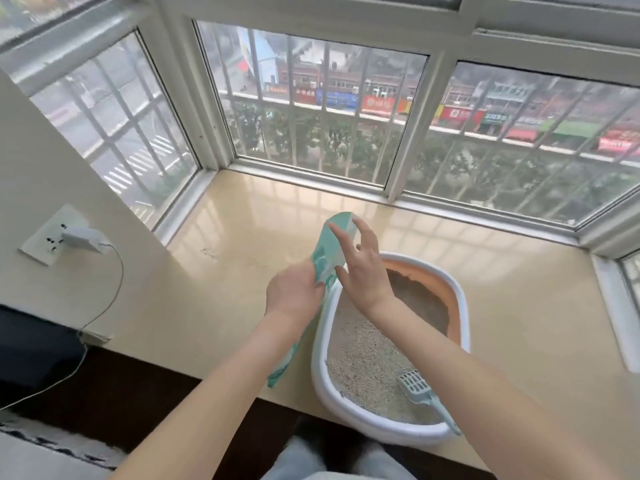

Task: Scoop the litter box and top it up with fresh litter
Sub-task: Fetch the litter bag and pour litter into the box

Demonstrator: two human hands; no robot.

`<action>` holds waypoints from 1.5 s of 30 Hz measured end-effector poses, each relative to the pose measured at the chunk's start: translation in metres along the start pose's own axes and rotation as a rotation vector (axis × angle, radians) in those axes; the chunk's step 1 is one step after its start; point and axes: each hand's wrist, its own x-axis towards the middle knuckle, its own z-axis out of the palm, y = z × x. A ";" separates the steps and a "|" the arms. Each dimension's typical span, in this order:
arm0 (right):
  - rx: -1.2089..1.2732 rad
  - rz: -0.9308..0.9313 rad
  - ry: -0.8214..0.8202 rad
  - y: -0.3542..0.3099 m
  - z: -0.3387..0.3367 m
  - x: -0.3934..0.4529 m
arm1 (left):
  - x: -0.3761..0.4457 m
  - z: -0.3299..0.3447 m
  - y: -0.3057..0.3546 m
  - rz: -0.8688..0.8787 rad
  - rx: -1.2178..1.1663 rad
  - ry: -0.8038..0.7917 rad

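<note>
Litter bag (330, 251) upright at left rim of litter box (462, 306) on sill. L hand (294, 292) grips bag mid-body to steady; R hand (363, 268) released, fingers loose at top, prob. readying pour. Scoop (420, 389) parked in litter, near corner, out of pour path.

Lit brightly by soft daylight through the bay windows (325, 109). Reflected as pale streaks of glare on the glossy sill (277, 209), with the grille bars mirrored faintly there. Cast only weak, diffuse shadows: a soft one beside the litter box (462, 306) on its right, a darker band under the sill's front edge. Bent strongly by the wide-angle lens, window frames bowed and leaning toward the edges. Rendered the street outside hazy and soft; smeared slightly at the corners. Kept the forearms and litter grains reasonably sharp.
</note>
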 end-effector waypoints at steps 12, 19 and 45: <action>0.186 0.244 -0.008 0.083 -0.025 -0.090 | -0.028 0.034 0.062 -0.073 -0.023 0.003; 0.134 0.671 -0.407 0.160 0.007 -0.175 | -0.044 0.066 0.085 -0.157 -0.102 0.108; -0.052 0.539 -0.829 0.181 0.034 -0.223 | -0.117 0.181 0.084 0.016 0.253 -0.184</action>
